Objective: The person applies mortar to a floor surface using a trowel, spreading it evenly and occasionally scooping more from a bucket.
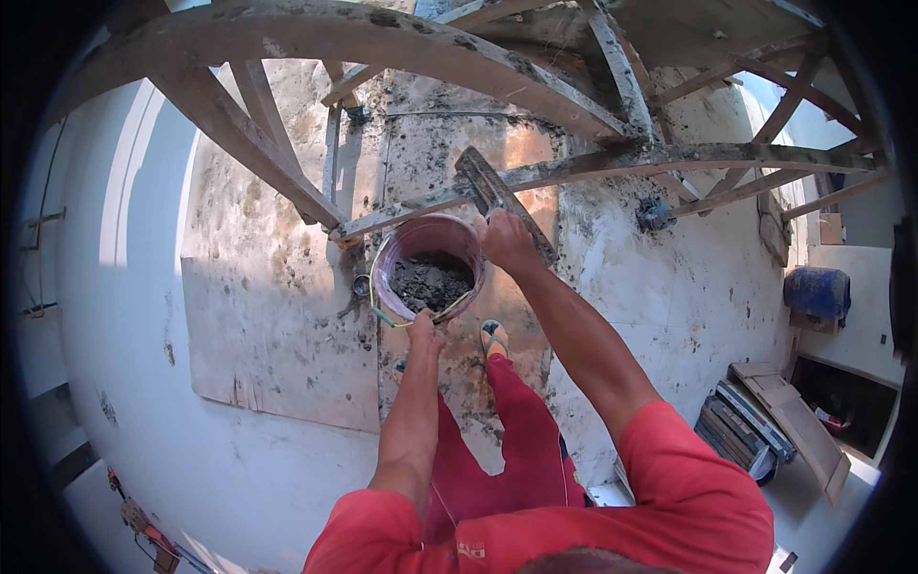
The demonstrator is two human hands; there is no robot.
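Note:
A pink bucket (386, 271) with dark grey wet mortar (432, 280) in it is in front of me. My left hand (424, 331) is closed at the near side of the bucket, by its yellowish handle (390, 320) and rim. Exactly how the fingers lie is partly hidden. Beyond the bucket's right side, my right hand (508, 243) is wrapped round the grip of a plastering trowel (524, 216). The trowel's long flat blade slants from upper left to lower right, close to a scaffold bar.
A mortar-spattered scaffold frame (574, 172) crosses the upper view, just beyond the bucket. Stained boards (277, 335) cover the floor. A blue drum (818, 293) and stacked panels (746, 421) are at the right. My sandalled foot (493, 339) is just below the bucket.

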